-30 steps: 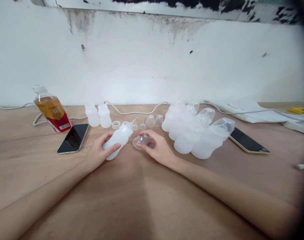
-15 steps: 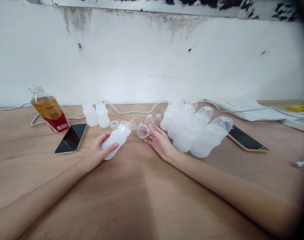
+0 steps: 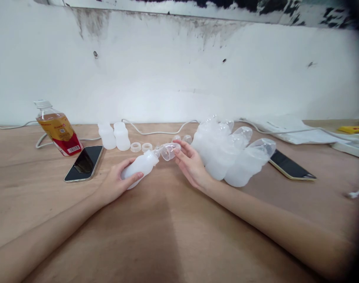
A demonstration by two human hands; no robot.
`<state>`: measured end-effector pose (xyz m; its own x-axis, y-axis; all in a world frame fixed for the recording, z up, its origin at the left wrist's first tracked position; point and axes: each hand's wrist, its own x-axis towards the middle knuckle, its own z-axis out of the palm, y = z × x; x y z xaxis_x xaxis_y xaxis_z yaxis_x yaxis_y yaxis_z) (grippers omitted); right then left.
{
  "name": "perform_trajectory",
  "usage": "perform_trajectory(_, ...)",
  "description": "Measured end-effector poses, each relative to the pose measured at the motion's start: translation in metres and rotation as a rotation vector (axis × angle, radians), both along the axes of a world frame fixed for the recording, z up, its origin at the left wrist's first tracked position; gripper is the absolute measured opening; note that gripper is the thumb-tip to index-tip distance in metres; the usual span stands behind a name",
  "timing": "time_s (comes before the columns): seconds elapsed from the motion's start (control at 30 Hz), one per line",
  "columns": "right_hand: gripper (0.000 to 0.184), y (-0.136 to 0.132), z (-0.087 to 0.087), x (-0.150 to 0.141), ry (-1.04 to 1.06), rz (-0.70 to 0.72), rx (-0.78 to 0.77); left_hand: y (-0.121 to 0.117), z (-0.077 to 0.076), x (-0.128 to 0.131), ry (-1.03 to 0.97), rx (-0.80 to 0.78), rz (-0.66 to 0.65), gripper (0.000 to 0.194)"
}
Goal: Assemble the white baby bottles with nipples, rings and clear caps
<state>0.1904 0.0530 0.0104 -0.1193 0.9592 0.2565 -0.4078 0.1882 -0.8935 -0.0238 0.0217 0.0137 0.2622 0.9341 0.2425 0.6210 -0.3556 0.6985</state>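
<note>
My left hand (image 3: 118,179) is wrapped round a milky white squeeze bottle (image 3: 138,168), tilted so its clear pointed tip leans up to the right. Between the fingertips of my right hand (image 3: 192,163) is a clear dome cap (image 3: 168,152), its open side facing the tip. Cap and tip overlap in view; whether they touch I cannot tell. Just behind lie two ring collars (image 3: 135,147) and two more clear caps (image 3: 186,139), partly hidden by my right fingers. Two uncapped white bottles (image 3: 122,136) stand behind at left.
Several capped white bottles (image 3: 238,161) stand in a cluster beside my right wrist. One phone (image 3: 84,163) and a drink bottle (image 3: 59,131) are at left, another phone (image 3: 291,165) at right. A white cable (image 3: 155,133) runs along the wall.
My right hand has turned the clear cap toward the bottle tip and moved slightly. My left hand has shifted the bottle a little to the right, closing the gap between them.
</note>
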Motion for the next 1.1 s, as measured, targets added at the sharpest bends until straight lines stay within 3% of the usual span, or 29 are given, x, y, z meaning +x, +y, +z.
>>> perform_trajectory(0.2, 0.032, -0.011, 0.007, -0.005, -0.192, 0.011, 0.120, -0.002, 0.000, 0.000, 0.039, 0.038, -0.037, 0.044)
perform_trajectory(0.4, 0.031, -0.014, 0.010, -0.005, -0.256, 0.083, 0.211, -0.007, 0.000, 0.001, 0.091, 0.113, -0.041, 0.042)
perform_trajectory(0.73, 0.042, -0.014, 0.013, 0.001, -0.324, 0.207, 0.210, -0.009, -0.004, 0.000, 0.150, 0.199, -0.082, 0.043)
perform_trajectory(1.1, 0.043, -0.020, 0.008, -0.008, -0.285, 0.164, 0.158, -0.008, -0.006, 0.001, 0.114, 0.178, -0.097, 0.040)
